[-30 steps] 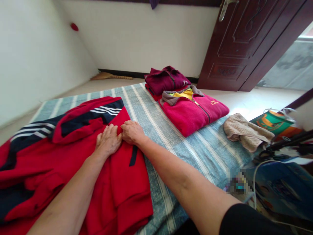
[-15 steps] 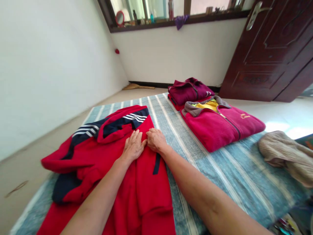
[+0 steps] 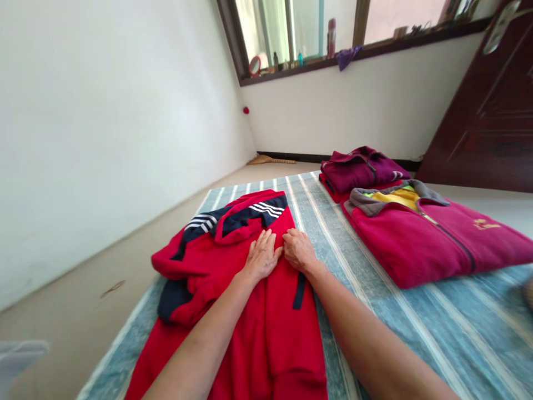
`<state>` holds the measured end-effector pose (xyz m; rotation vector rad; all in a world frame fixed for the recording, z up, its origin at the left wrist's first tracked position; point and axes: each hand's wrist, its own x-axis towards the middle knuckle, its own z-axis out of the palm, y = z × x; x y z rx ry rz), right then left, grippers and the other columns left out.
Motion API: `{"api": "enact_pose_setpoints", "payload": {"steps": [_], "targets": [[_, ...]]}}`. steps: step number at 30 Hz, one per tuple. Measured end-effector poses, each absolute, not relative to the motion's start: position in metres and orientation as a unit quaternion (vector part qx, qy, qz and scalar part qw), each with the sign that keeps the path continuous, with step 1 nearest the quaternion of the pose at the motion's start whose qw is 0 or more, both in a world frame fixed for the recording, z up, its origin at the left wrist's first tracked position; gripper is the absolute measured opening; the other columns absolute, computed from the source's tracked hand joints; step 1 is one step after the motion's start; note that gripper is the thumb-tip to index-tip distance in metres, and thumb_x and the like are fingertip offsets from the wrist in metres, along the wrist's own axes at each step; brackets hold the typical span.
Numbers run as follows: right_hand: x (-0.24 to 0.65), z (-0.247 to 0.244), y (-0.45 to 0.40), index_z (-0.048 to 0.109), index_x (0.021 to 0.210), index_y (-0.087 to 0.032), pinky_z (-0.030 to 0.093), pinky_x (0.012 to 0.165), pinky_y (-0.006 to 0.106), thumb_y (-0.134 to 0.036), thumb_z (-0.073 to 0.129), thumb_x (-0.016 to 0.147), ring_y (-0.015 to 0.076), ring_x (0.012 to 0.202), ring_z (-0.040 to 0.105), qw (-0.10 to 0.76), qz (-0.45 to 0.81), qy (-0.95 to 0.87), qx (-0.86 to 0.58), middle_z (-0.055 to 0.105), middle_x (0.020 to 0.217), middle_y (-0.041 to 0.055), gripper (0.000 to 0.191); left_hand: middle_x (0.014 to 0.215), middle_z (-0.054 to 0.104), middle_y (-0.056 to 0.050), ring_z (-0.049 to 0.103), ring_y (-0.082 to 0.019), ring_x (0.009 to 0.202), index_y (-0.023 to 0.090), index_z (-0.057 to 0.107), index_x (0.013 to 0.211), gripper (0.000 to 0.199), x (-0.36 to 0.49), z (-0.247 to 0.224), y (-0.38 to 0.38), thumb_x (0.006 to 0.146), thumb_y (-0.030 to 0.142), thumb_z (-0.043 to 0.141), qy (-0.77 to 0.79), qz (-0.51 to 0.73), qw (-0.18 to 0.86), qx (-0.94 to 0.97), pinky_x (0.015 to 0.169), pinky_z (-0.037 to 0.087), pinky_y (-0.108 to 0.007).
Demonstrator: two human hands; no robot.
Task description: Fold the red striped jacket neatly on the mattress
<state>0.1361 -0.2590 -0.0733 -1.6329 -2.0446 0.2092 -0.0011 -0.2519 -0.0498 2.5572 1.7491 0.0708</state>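
Note:
A red jacket (image 3: pixel 245 311) with navy shoulder panels and white stripes lies partly folded on the striped blue sheet (image 3: pixel 358 311). My left hand (image 3: pixel 263 254) rests palm down on the upper part of the jacket, its fingers stretched out. Right beside it, my right hand (image 3: pixel 298 250) is curled at the jacket's edge, with cloth under or between the fingers; the fingertips are partly hidden. Near my right forearm lies a folded crimson fleece jacket (image 3: pixel 420 244) with a grey collar and yellow lining. Behind that, a folded maroon jacket (image 3: pixel 362 169) sits on another red garment.
A pale wall (image 3: pixel 104 111) rises on the left beyond a strip of floor (image 3: pixel 83 289). At the back a window sill (image 3: pixel 312 68) holds a mirror and bottles. A dark red door (image 3: pixel 491 128) stands at the right, and a broom (image 3: pixel 270 159) lies by the wall.
My view has turned left, so everything sits further right in the picture. Both hands keep nearly the same place on the red jacket.

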Motion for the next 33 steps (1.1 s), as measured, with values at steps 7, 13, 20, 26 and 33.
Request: {"api": "enact_pose_setpoints", "payload": {"steps": [7, 13, 20, 26, 33], "targets": [[0.135, -0.079, -0.259, 0.062, 0.088, -0.018, 0.034, 0.089, 0.029, -0.016, 0.038, 0.09, 0.0191, 0.101, 0.052, 0.257, 0.075, -0.755, -0.598, 0.061, 0.1, 0.008, 0.024, 0.151, 0.028, -0.014, 0.018, -0.023, 0.142, 0.014, 0.035, 0.14, 0.052, -0.003, -0.046, -0.26, 0.095, 0.039, 0.035, 0.579, -0.015, 0.033, 0.814, 0.112, 0.022, -0.048], [0.135, -0.083, -0.259, 0.063, 0.089, -0.018, 0.034, 0.091, 0.028, -0.016, 0.038, 0.09, 0.0191, 0.102, 0.053, 0.261, 0.068, -0.756, -0.596, 0.062, 0.101, 0.0088, 0.025, 0.152, 0.027, -0.013, 0.018, -0.024, 0.142, 0.013, 0.035, 0.141, 0.053, -0.004, -0.049, -0.263, 0.095, 0.039, 0.034, 0.577, -0.003, 0.026, 0.816, 0.112, 0.022, -0.05], [0.135, -0.086, -0.258, 0.063, 0.088, -0.018, 0.035, 0.09, 0.027, -0.016, 0.038, 0.089, 0.0187, 0.103, 0.053, 0.261, 0.062, -0.759, -0.594, 0.063, 0.103, 0.0082, 0.026, 0.152, 0.027, -0.013, 0.017, -0.024, 0.142, 0.013, 0.034, 0.141, 0.054, -0.006, -0.043, -0.284, 0.094, 0.04, 0.034, 0.559, -0.005, 0.036, 0.828, 0.112, 0.021, -0.052], [0.139, -0.087, -0.259, 0.063, 0.089, -0.018, 0.035, 0.089, 0.027, -0.016, 0.039, 0.089, 0.0182, 0.099, 0.054, 0.25, 0.062, -0.763, -0.592, 0.063, 0.101, 0.0079, 0.024, 0.152, 0.026, -0.012, 0.017, -0.024, 0.142, 0.015, 0.035, 0.141, 0.055, -0.01, -0.049, -0.29, 0.094, 0.044, 0.033, 0.554, 0.005, 0.05, 0.831, 0.112, 0.02, -0.054], [0.143, -0.086, -0.259, 0.063, 0.088, -0.017, 0.034, 0.086, 0.026, -0.016, 0.039, 0.088, 0.0179, 0.098, 0.054, 0.241, 0.061, -0.768, -0.59, 0.063, 0.102, 0.0083, 0.024, 0.151, 0.028, -0.014, 0.018, -0.024, 0.142, 0.012, 0.037, 0.139, 0.053, -0.003, -0.021, -0.335, 0.093, 0.038, 0.041, 0.538, 0.015, 0.083, 0.839, 0.113, 0.022, -0.051]]}}
